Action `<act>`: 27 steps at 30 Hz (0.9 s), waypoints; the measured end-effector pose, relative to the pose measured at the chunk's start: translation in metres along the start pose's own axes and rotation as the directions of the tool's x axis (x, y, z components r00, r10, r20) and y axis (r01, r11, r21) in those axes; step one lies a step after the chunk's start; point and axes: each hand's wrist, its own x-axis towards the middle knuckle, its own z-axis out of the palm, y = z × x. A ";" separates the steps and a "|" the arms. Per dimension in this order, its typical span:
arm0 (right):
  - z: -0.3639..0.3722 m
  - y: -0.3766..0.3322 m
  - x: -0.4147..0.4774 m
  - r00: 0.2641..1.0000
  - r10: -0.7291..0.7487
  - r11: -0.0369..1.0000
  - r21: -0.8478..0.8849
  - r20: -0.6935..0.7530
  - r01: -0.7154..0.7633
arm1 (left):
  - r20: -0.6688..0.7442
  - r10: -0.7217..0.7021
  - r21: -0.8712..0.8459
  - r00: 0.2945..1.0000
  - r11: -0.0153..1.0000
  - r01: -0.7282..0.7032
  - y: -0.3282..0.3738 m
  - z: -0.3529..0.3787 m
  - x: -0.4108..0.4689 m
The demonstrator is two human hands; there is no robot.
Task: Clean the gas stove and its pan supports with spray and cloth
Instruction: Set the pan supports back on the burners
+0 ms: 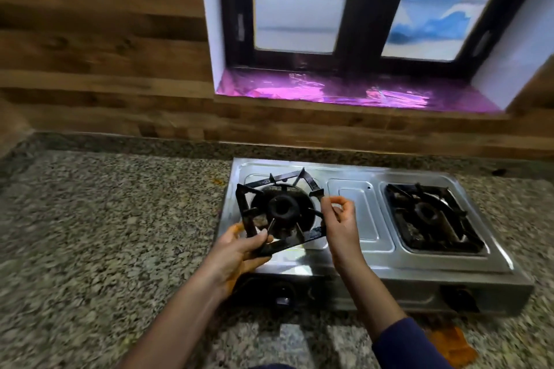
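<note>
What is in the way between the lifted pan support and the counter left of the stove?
Nothing visible does. The left hand and right hand hold the support above the left burner; the counter beside it shows no object.

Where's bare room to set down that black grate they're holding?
Widest bare patch for the black grate: the granite counter left of the stove, up to the wooden wall. The stove's middle steel panel is free but narrow. Crowded: the right pan support, and an orange cloth near-right.
</note>
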 end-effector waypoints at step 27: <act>0.007 0.001 0.146 0.639 0.015 0.692 -0.469 0.769 0.549 | -0.139 -0.076 0.010 0.987 0.997 0.079 -0.041 0.030 0.025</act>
